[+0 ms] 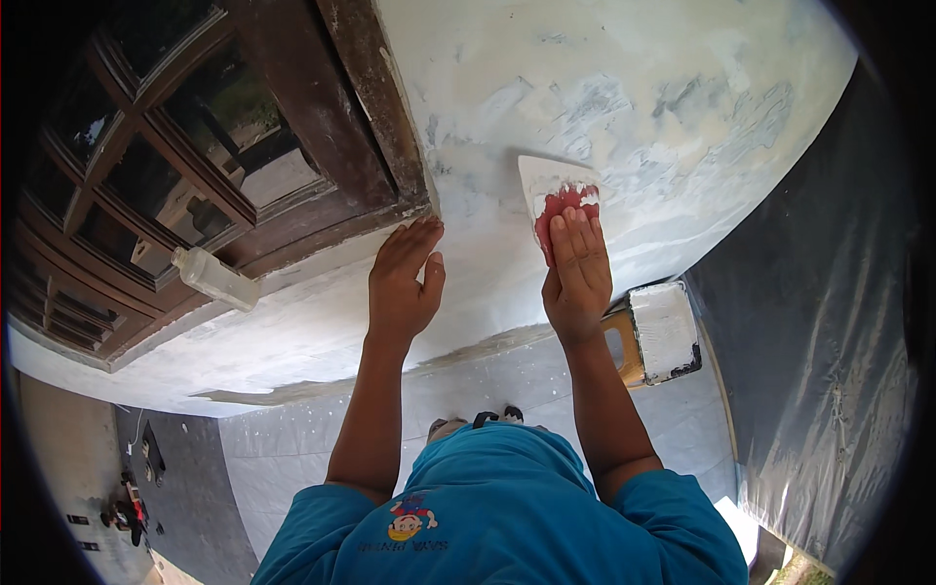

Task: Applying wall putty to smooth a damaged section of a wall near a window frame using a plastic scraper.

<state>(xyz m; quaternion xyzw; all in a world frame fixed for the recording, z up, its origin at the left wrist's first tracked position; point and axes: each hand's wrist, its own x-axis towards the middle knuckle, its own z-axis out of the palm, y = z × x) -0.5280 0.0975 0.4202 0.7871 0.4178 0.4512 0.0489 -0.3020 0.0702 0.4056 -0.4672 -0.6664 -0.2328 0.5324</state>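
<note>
My right hand [577, 278] holds a red putty spreader [560, 211] smeared with white filler, its fingers laid along the back of it. The spreader's wide pale edge points up the wall and lies against or very near the surface. The wall [673, 127] is off-white with patchy grey and white filler marks. My left hand [402, 278] is open, fingers stretched out beside the lower corner of the brown wooden window frame [331, 222]; its fingertips seem to touch the frame's edge or the wall there.
A translucent plastic bottle [216, 280] stands on the window ledge. Below my right hand, a tray of white filler [665, 331] rests on a yellow-brown support [624, 346]. Dark plastic sheeting [809, 322] hangs at the right. White-specked grey tiles [292, 439] cover the floor; small items [127, 507] lie lower left.
</note>
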